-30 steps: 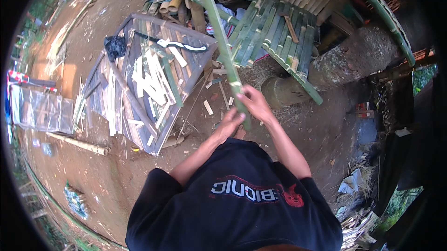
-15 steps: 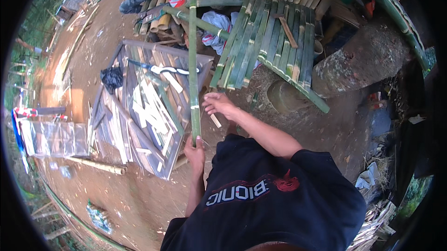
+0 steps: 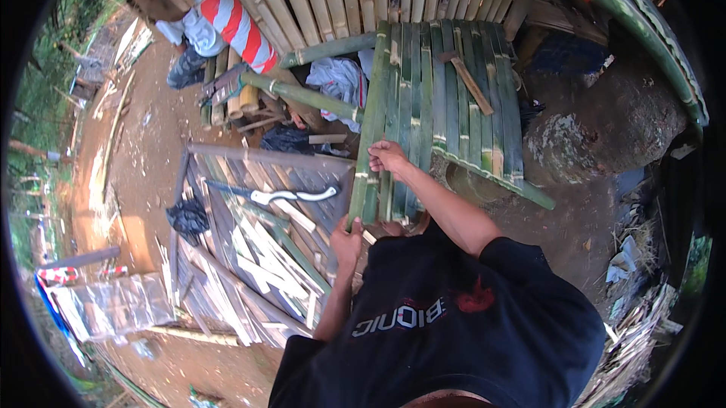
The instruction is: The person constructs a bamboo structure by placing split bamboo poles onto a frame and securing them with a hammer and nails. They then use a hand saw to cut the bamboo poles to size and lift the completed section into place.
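Note:
My left hand [image 3: 346, 242] is closed around the near end of a long green bamboo slat [image 3: 371, 98]. This slat lies along the left edge of a platform of green bamboo slats [image 3: 451, 98], its far end reaching the back of the platform. My right hand [image 3: 389, 157] is farther up the same slat, its curled fingers against the slat's right edge. To the right on the platform rests a hammer [image 3: 470, 84] with a wooden handle. Slat ends show under and between my two hands.
A pruning saw [image 3: 280, 195] with a white handle lies on a slatted wooden panel [image 3: 272, 152] at the left, among pale bamboo strips [image 3: 265, 257]. A green bamboo pole [image 3: 302, 98] meets the platform's left side. A large rock [image 3: 605, 132] stands at the right. Another person [image 3: 198, 37] is at far left.
The slat has moved right from over the wooden panel onto the platform's left edge. My right hand has come to the slat, and its fingers have curled. The view has shifted.

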The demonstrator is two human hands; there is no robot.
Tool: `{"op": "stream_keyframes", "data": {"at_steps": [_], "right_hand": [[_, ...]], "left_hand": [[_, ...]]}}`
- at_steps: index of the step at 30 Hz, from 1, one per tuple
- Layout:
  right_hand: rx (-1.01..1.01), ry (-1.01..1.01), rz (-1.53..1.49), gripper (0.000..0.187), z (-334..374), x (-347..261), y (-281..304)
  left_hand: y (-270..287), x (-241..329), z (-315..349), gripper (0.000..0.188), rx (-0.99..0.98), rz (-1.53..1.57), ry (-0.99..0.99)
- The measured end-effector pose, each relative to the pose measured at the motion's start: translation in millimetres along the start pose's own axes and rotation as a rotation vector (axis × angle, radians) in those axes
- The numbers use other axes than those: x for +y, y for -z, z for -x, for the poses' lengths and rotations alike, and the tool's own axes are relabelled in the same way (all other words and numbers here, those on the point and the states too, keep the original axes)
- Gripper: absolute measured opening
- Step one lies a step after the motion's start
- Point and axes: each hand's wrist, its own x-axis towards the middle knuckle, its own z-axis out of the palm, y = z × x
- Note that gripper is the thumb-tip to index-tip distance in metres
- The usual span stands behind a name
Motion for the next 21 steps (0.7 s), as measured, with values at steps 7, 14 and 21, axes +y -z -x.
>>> {"op": "stream_keyframes", "data": {"at_steps": [7,14,21], "right_hand": [[0.071,-0.036,-0.009,0.015,-63.2,6.3,5.8],[0.071,-0.068,-0.003,0.014,-74.2,3.3,5.7],[0.42,0.726,0.775,0.051,-19.4,-49.7,-13.0]], "left_hand": [[-21.0,6.9,-45.1,0.019,-0.076,0.006,-0.052],[-31.7,-17.8,-63.2,0.024,-0.084,-0.015,-0.062],[27.9,2.0,-27.1,0.03,0.054,-0.232,-0.044]]}}
